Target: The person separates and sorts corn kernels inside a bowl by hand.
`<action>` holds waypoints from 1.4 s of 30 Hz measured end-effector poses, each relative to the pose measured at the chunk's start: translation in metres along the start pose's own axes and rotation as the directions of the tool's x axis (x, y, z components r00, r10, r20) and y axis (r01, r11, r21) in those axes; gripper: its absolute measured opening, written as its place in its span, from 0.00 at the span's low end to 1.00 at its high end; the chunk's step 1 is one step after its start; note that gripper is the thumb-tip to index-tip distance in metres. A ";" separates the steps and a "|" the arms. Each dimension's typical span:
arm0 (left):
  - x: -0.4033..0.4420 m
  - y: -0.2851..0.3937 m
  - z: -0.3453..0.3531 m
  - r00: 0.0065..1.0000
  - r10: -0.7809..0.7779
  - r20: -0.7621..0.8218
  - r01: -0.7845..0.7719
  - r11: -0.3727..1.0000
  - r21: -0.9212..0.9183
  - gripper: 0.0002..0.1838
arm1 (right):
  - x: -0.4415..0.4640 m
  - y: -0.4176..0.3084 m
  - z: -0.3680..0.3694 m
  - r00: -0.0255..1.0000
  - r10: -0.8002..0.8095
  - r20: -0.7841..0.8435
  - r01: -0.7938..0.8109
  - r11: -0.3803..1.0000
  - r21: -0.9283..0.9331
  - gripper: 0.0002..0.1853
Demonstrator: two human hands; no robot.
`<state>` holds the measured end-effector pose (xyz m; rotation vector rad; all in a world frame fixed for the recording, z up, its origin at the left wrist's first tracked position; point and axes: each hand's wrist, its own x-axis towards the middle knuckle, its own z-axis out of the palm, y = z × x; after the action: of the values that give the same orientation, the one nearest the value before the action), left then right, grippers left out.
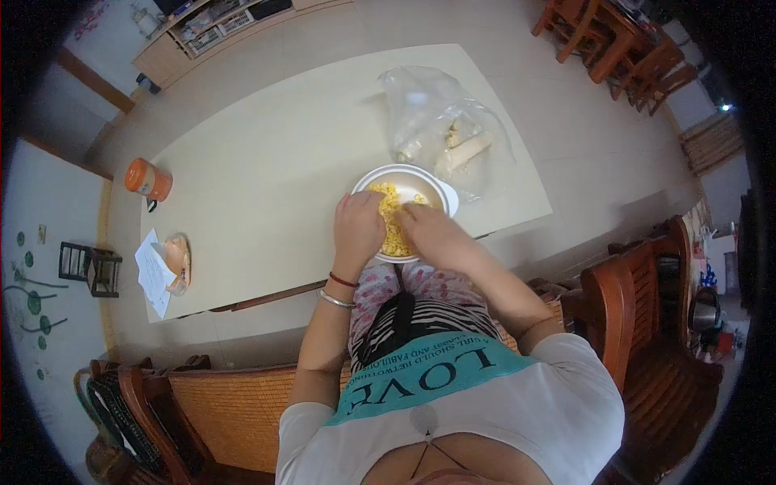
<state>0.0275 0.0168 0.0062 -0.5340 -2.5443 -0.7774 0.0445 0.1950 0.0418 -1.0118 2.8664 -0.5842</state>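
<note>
one pale tabletop over tiled floor bears one orange jar, one clear bag; one white bowl holds yellow kernels beneath curled left hand and right hand, grips hidden.

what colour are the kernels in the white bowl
The kernels are yellow, as the head view shows best.

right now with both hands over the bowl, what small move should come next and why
Probably a short sweep of the right hand to bring the few stray kernels in the bowl to the main pile: they lie apart from it, and the fingertips are close by.
</note>
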 end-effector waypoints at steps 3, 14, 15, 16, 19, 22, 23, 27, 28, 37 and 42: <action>0.001 0.004 -0.004 1.000 -0.003 0.012 0.003 1.000 0.010 0.13 | 0.010 0.006 -0.034 0.952 0.175 0.250 -0.122 0.969 -0.215 0.11; 0.002 0.004 -0.004 1.000 0.004 0.026 -0.004 1.000 0.000 0.09 | 0.059 0.033 -0.022 0.925 -0.014 0.379 0.181 0.894 -0.409 0.09; 0.001 0.003 -0.003 1.000 -0.002 0.025 0.002 1.000 0.000 0.09 | 0.064 0.030 -0.029 0.933 0.029 0.359 0.112 0.924 -0.365 0.09; 0.000 0.002 -0.001 1.000 -0.009 0.023 0.009 1.000 -0.001 0.09 | 0.068 0.031 -0.035 0.948 0.030 0.318 0.082 0.939 -0.333 0.09; 0.000 0.000 0.002 0.999 -0.017 0.030 0.017 1.000 0.000 0.08 | 0.068 0.032 -0.051 0.957 0.054 0.287 0.022 0.967 -0.255 0.09; 0.000 -0.001 0.003 1.000 -0.010 0.030 0.010 1.000 0.010 0.08 | 0.061 0.028 -0.054 0.872 0.047 0.488 0.106 0.954 -0.281 0.08; 0.001 0.000 0.003 1.000 -0.007 0.029 0.006 1.000 0.014 0.08 | 0.056 0.030 -0.041 0.812 0.025 0.583 0.194 0.930 -0.311 0.08; 0.002 0.003 -0.002 0.998 -0.024 0.053 0.023 1.000 0.013 0.08 | 0.041 0.027 -0.018 0.762 -0.042 0.646 0.389 0.828 -0.404 0.09; 0.002 0.003 -0.002 0.998 -0.024 0.051 0.023 1.000 0.012 0.07 | 0.041 0.029 -0.016 0.772 -0.063 0.633 0.401 0.821 -0.407 0.09; 0.000 0.002 0.000 0.997 -0.014 0.073 0.010 0.999 0.052 0.08 | 0.068 0.043 -0.014 0.943 -0.026 0.332 0.118 0.959 -0.259 0.10; -0.001 0.003 0.000 0.998 -0.014 0.067 0.010 0.998 0.069 0.09 | 0.061 0.045 -0.052 0.965 0.035 0.259 0.005 0.988 -0.152 0.11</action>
<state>0.0298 0.0186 0.0071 -0.5317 -2.6280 -0.6839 -0.0388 0.2068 0.0782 -1.0005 2.7118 -0.2140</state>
